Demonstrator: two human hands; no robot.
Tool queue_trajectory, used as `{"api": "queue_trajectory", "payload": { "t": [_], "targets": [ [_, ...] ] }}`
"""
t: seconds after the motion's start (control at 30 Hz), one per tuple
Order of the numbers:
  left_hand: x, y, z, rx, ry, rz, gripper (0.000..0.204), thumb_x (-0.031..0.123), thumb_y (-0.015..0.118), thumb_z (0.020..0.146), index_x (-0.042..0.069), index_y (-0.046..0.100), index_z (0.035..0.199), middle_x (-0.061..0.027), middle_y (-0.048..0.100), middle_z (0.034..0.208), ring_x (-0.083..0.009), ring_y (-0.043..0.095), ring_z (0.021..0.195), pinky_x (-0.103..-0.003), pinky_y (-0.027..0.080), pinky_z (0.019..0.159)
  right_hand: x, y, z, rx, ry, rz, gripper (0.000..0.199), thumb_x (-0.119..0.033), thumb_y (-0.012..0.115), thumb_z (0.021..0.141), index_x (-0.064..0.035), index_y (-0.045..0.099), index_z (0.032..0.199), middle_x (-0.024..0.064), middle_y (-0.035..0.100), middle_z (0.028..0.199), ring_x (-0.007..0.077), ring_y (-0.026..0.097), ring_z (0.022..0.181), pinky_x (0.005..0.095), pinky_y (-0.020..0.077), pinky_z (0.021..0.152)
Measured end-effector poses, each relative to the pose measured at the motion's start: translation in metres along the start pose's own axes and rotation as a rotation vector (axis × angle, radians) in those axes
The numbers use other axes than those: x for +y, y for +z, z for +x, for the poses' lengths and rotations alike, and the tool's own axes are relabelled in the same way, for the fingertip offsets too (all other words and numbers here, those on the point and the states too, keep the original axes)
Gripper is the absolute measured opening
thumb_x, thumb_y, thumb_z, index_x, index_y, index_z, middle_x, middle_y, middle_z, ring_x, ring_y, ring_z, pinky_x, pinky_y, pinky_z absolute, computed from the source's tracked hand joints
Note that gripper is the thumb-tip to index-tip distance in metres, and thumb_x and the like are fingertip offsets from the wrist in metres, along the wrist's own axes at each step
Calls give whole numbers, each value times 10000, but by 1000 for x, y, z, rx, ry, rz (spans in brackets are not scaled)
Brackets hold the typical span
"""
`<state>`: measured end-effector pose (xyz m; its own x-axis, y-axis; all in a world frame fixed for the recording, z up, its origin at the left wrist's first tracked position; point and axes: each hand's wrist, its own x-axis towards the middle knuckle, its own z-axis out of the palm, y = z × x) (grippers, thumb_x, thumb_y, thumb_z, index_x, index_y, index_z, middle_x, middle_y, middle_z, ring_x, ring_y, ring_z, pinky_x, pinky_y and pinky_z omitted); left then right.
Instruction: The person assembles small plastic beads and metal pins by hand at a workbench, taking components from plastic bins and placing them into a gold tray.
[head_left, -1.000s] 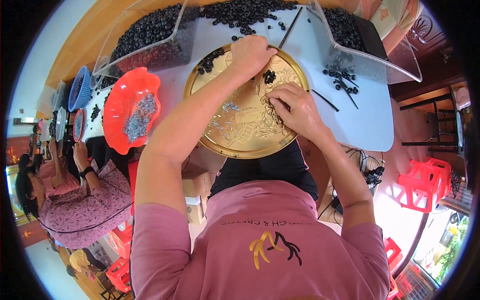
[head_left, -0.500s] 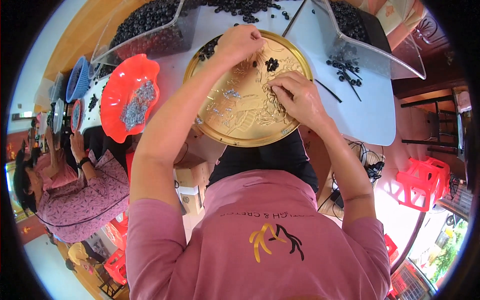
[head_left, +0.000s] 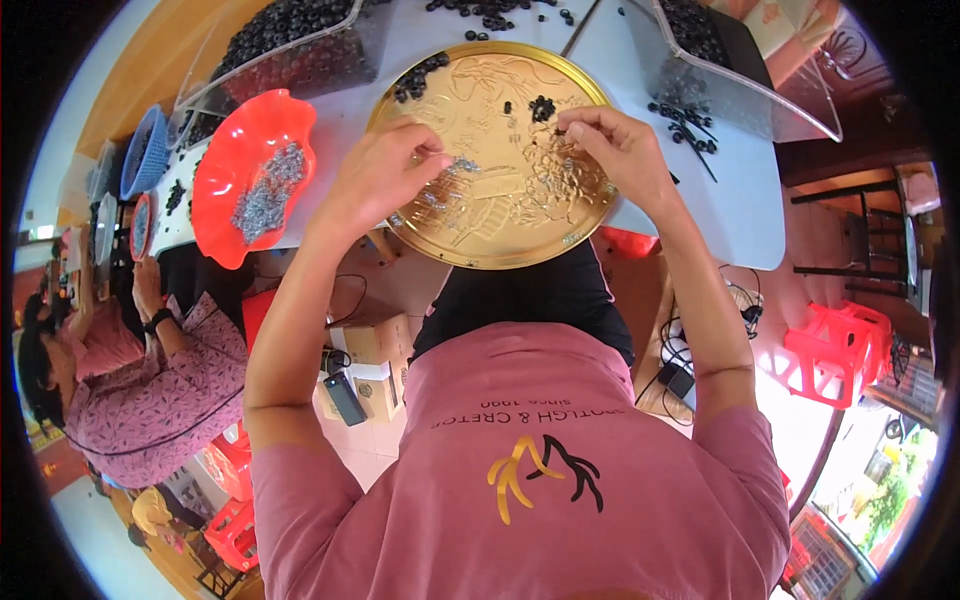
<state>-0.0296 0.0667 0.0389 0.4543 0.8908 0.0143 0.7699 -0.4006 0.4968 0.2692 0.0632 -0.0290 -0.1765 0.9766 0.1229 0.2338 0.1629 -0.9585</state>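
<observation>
Head view, landmark: round gold tray on the pale table.
Left hand: over the tray's left half, fingertips pinched narrow on small silvery bits.
Right hand: over the tray's right half, fingers pinched on something tiny; what, I cannot tell.
Black pieces: small heap near the tray's far rim.
Doing it well: probably keep both pinches low over the tray so dropped bits stay inside.
Red bowl: left of the tray, holding silvery bits.

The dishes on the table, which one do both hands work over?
The round gold tray, under the left hand and right hand. The wavy red dish of grey bits sits left, untouched.
</observation>
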Motion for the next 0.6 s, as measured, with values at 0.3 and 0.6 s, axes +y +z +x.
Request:
{"api": "queue_trajectory", "payload": {
  "t": [0.3,0.6],
  "targets": [
    [2,2,-40,155,-22,-190,163,141,677,871,1,671,955,-139,650,916,-299,643,869,-374,496,767,-21,-23,-12,-20,22,-349,218,-157,672,918,-27,701,1091,25,689,907,76,576,758,248,475,689],
    [13,17,-59,209,10,-276,140,112,669,886,4,683,974,-125,639,889,-251,653,799,-338,522,654,-17,-4,-17,-135,-370,-771,139,-127,675,860,-51,694,974,89,619,841,231,616,748,333,503,673]
  ]
}}
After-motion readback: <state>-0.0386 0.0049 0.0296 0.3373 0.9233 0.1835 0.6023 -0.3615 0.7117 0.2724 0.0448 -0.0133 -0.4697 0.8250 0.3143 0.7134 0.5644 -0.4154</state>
